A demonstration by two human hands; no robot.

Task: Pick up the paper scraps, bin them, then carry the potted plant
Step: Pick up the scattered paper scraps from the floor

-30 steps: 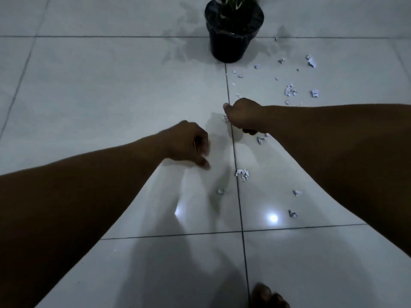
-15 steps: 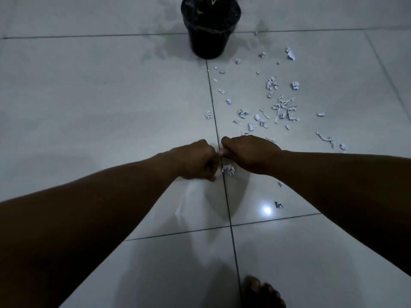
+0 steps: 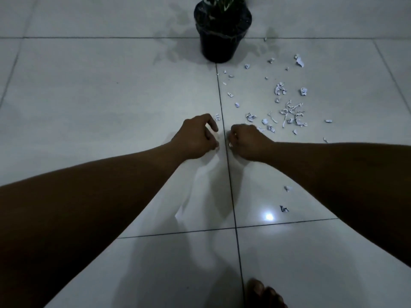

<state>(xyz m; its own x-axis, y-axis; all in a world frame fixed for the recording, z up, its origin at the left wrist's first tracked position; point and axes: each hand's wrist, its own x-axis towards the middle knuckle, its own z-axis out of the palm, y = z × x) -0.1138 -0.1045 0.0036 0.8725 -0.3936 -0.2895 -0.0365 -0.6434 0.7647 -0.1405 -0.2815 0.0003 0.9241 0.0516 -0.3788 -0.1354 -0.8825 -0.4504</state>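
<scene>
Scraps [image 3: 291, 116] lie mostly right of your curled right hand [image 3: 245, 142], which seems to pinch white bits, while your half-open left hand [image 3: 195, 138] looks empty, so overfilling that fist beside the potted plant [image 3: 222, 30] risks spills

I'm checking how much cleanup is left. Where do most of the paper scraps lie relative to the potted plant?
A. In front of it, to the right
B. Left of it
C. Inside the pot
A: the paper scraps are scattered across the floor tile in front and right of the potted plant.
</scene>
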